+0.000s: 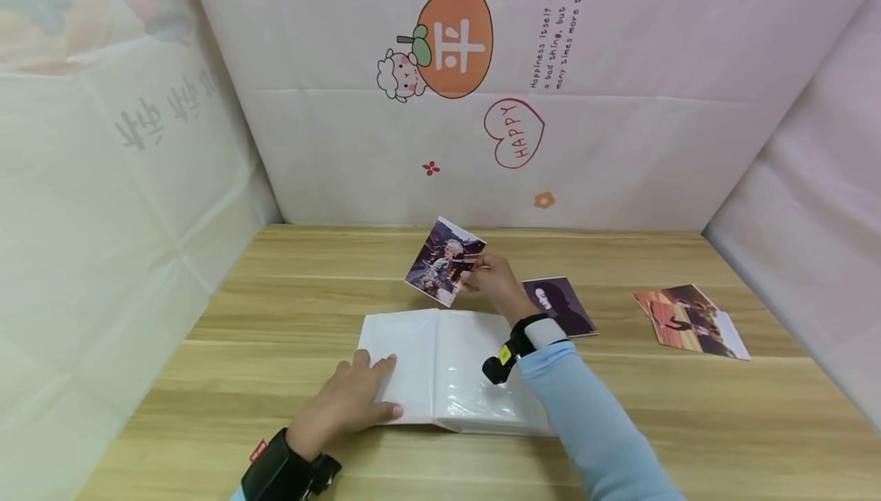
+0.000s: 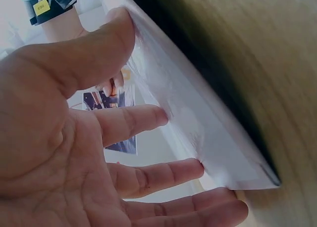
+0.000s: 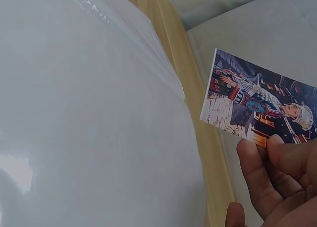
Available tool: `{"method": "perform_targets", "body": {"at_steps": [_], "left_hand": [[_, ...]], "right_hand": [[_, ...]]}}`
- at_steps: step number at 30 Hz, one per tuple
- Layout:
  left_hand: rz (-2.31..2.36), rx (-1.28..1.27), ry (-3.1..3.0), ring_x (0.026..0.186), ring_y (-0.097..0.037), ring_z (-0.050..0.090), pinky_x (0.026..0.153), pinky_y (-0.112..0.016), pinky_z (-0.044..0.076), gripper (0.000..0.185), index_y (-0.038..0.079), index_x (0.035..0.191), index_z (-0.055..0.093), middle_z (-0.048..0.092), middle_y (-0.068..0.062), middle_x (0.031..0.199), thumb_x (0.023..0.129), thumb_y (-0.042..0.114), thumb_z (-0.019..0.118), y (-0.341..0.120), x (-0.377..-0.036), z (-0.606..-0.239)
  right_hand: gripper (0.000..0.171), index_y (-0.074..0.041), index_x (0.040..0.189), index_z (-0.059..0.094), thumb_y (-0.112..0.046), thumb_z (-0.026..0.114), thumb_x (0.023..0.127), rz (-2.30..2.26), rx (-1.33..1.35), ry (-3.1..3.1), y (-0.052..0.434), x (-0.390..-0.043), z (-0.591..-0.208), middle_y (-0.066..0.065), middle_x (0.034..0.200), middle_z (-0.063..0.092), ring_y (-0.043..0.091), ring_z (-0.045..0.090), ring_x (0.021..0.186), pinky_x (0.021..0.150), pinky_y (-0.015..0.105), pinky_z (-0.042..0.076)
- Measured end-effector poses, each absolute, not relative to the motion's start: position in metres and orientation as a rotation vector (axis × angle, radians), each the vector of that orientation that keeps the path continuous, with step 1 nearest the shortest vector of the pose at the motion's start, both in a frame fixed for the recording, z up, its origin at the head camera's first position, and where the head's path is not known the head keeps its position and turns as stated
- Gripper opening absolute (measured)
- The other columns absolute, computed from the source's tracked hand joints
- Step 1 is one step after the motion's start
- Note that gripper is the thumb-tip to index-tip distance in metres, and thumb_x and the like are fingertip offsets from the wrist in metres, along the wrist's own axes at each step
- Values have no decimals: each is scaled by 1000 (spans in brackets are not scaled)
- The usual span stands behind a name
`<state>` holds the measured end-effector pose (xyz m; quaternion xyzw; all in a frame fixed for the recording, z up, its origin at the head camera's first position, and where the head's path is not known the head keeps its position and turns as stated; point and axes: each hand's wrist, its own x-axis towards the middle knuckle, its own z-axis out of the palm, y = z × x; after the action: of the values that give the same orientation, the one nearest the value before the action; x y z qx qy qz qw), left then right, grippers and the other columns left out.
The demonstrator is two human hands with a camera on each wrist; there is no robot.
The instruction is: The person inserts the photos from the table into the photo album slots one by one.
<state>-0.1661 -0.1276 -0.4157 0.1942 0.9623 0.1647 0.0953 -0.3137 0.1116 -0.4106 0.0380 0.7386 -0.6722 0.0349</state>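
An open white photo album (image 1: 447, 367) with clear plastic pages lies on the wooden table (image 1: 275, 317). My left hand (image 1: 351, 401) rests flat on its left page, fingers straight (image 2: 148, 118) along the page edge (image 2: 198, 133). Above the album's far edge, my right hand (image 1: 492, 279) pinches a printed photo (image 1: 443, 260) of a person in ornate dress, held tilted in the air. The right wrist view shows that photo (image 3: 257, 106) between my fingertips (image 3: 257, 172), over the glossy album page (image 3: 89, 118).
A dark photo (image 1: 559, 306) lies on the table just right of my right hand. A small pile of reddish photos (image 1: 688, 319) sits further right. Printed cloth walls (image 1: 482, 88) enclose the table at the back and both sides.
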Motion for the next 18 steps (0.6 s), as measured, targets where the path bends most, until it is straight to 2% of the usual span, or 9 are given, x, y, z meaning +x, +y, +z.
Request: {"method": "perform_targets", "body": {"at_steps": [3,10,18], "left_hand": [[497,585,2857,79,-34,49,69,-46,43,72,1,131,50,45,-22,106,75,39,74,-128,-166,-415],[529,609,2858,76,-35,51,66,-46,45,70,1,129,50,45,-21,104,75,37,75,-128,-166,-414],[545,613,2861,75,-35,51,64,-46,45,70,3,129,49,45,-21,104,74,37,76,-129,-166,-413]], "right_hand": [[14,13,97,52,13,55,84,-2081,112,2211,106,-315,-412,17,86,58,35,61,82,84,47,46],[29,13,113,52,15,55,84,-2051,120,2150,101,-315,-415,22,97,59,26,62,78,83,43,47],[31,13,117,50,11,55,86,-2041,150,2159,99,-316,-415,24,100,59,40,61,92,86,47,45]]}}
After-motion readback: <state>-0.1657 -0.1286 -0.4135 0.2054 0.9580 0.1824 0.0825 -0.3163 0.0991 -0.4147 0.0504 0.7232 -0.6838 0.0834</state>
